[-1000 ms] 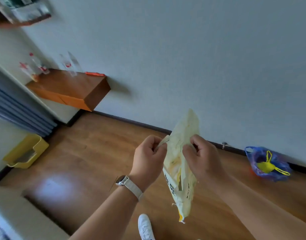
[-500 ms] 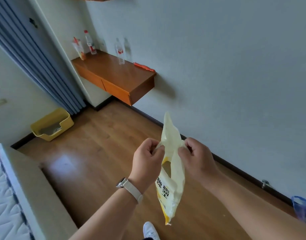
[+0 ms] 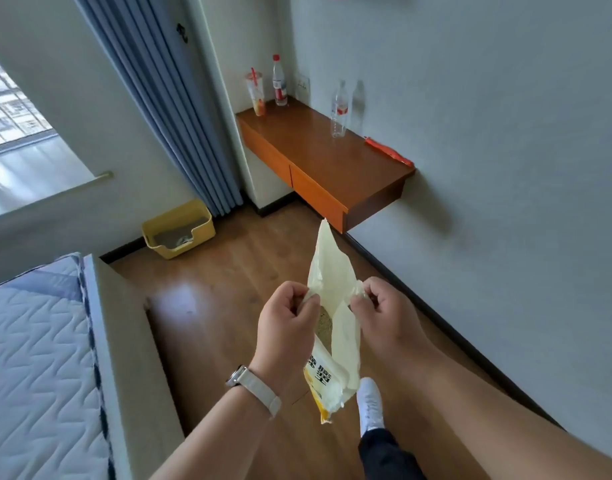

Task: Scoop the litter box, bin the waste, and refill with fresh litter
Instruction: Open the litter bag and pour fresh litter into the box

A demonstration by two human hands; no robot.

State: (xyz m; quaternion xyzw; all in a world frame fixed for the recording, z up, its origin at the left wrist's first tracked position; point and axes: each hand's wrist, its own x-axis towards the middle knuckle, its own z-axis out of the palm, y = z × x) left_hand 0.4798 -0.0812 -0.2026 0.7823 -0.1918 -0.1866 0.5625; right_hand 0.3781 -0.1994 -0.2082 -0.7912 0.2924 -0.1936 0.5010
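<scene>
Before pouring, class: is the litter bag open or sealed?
Open: left hand and right hand spread the litter bag; granules show inside.

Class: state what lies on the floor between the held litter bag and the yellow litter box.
Nothing: bare wood floor from litter box to bag, head view.

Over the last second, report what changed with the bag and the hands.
The mouth of the litter bag was pulled wider open between the left grip and right grip, so granules now show inside. The view swung left: the yellow litter box moved toward the middle, and the blue bag left view. Unchanged: both grips still pinch the bag's top edges.
</scene>
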